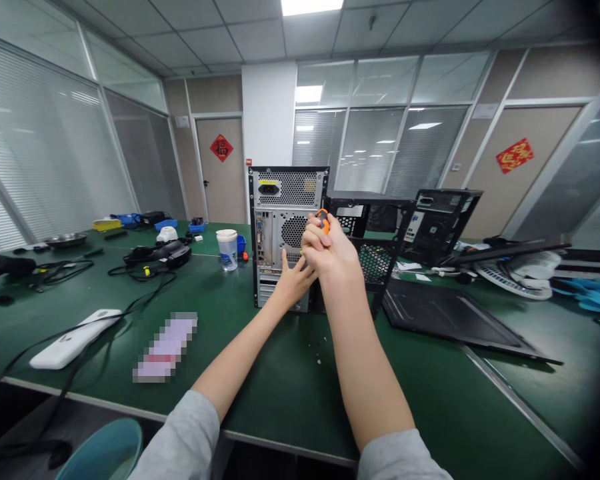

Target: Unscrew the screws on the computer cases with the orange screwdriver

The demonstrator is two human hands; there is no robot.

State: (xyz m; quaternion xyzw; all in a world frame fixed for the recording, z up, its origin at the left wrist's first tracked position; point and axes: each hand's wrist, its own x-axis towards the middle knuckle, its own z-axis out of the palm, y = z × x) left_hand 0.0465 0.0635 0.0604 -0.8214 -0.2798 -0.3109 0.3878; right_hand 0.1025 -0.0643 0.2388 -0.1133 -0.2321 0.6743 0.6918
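Observation:
A computer case (290,190) stands upright on the green table, its rear with the power supply, fan grille and ports facing me. My left hand (294,280) lies against the lower rear of this case, fingers spread. Wrapped around the orange and black handle of a screwdriver (324,219), my right hand (330,248) is at the right side of the case's rear. The screwdriver's tip is hidden by my hands. An open black frame panel (375,260) with mesh stands at the case's right edge. Small pale bits (319,361) lie on the table before the case.
A plastic cup (228,250) stands left of the case. Further left are a headset-like black device (160,255), cables and a white power bank (75,340). To the right lie a flat black panel (455,317), a second computer case (435,227) and a white fan (525,277).

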